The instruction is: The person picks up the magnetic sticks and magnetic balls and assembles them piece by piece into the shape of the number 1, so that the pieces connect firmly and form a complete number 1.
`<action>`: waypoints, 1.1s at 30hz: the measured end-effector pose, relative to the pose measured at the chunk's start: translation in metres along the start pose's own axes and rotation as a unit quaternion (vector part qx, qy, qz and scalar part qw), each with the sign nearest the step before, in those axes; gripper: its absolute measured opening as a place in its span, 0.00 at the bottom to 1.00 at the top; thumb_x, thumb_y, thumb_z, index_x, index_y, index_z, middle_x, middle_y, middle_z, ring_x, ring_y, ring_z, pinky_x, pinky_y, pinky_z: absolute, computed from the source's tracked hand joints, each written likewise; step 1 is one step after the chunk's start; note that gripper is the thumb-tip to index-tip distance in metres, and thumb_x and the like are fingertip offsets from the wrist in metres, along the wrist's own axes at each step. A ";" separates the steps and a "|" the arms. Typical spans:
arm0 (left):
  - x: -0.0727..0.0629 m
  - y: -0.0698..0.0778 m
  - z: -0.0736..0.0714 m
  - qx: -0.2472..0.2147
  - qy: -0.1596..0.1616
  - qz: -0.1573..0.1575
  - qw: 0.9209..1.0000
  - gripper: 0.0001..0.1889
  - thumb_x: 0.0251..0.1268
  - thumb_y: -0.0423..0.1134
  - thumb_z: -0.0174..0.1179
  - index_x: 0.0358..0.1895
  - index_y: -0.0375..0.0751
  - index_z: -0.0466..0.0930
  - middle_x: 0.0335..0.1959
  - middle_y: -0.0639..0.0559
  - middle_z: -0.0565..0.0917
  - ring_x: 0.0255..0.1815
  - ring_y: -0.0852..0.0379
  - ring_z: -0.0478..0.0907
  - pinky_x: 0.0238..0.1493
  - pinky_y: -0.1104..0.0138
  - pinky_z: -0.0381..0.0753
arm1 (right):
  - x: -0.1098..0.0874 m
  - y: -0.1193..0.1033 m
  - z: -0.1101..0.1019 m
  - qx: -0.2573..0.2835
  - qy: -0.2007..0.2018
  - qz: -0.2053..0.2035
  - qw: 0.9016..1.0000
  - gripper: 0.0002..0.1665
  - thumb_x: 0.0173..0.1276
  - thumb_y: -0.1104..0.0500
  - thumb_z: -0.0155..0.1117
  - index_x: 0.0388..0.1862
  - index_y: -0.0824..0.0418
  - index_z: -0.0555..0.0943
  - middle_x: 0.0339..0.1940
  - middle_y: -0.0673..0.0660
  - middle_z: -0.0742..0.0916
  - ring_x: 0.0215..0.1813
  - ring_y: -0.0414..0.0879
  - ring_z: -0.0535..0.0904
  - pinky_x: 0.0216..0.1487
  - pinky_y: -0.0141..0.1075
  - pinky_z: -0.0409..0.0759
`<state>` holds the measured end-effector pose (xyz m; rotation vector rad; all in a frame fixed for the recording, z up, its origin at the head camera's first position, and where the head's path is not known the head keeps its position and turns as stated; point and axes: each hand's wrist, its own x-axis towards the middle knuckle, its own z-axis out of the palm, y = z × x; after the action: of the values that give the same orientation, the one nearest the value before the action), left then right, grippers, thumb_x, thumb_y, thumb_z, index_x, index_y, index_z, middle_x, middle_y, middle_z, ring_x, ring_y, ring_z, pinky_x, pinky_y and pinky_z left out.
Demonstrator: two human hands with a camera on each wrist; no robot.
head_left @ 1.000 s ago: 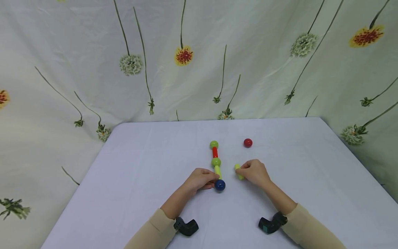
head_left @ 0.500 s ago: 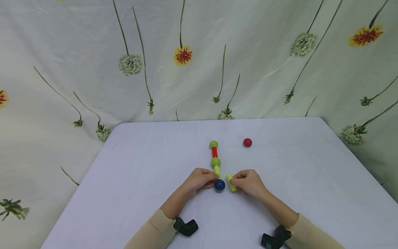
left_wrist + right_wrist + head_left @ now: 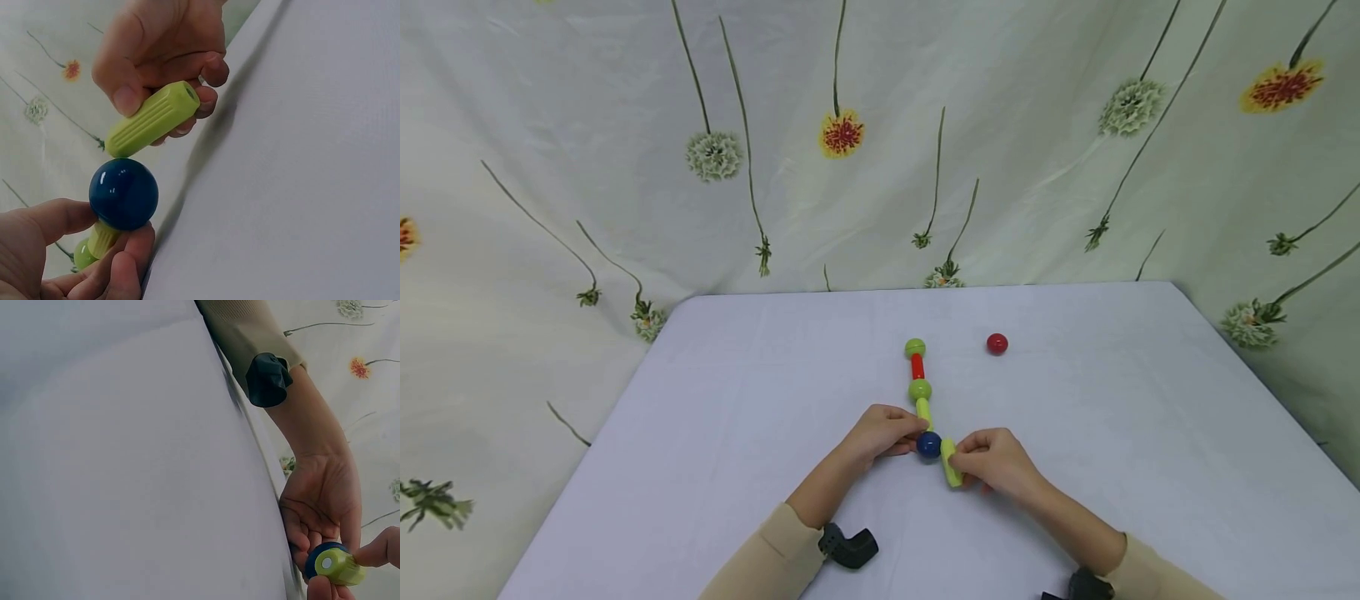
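A chain of toy building pieces points away from me on the table: a green ball (image 3: 915, 347), a red rod (image 3: 917, 367), another green ball (image 3: 920, 390), a yellow-green rod (image 3: 923, 409) and a blue ball (image 3: 928, 445) at the near end. My left hand (image 3: 883, 432) pinches this rod right beside the blue ball, as the left wrist view shows. My right hand (image 3: 998, 458) pinches a separate ribbed yellow-green rod (image 3: 153, 119) between thumb and fingers. One end of it is right at the blue ball (image 3: 124, 194); its other end shows a hole.
A red ball (image 3: 997, 344) lies beyond the right hand, to the right of the chain. White cloth covers the table (image 3: 760, 400), and a flower-print curtain (image 3: 880, 192) hangs behind its far edge. Black wrist cameras (image 3: 850, 547) sit at the sleeves.
My right hand has brought its yellow-green rod toward me and leftward, from beside the chain to the blue ball. The left hand and chain have stayed in place.
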<state>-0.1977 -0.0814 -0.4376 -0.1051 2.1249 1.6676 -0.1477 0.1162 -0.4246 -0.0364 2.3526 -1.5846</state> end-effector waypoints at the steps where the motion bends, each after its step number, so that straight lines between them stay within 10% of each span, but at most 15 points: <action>1: 0.000 0.000 0.000 0.000 0.000 0.000 1.000 0.13 0.62 0.40 0.66 0.42 0.32 0.85 0.27 0.52 0.84 0.24 0.65 0.78 0.30 0.76 0.80 | -0.001 0.000 0.000 0.002 -0.004 0.001 1.000 0.09 0.57 0.62 0.67 0.33 0.68 0.82 0.21 0.55 0.85 0.23 0.43 0.80 0.20 0.32 0.71; 33: 0.007 0.004 -0.002 -0.009 0.023 0.008 1.000 0.14 0.62 0.40 0.66 0.43 0.31 0.85 0.26 0.53 0.83 0.23 0.65 0.78 0.29 0.76 0.79 | 0.004 0.001 0.015 0.043 -0.053 0.022 0.997 0.11 0.59 0.60 0.66 0.35 0.69 0.84 0.21 0.56 0.86 0.22 0.42 0.83 0.18 0.28 0.72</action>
<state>-0.2054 -0.0805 -0.4364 -0.1338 2.1499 1.7085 -0.1471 0.1019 -0.4317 -0.0477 2.1897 -1.6196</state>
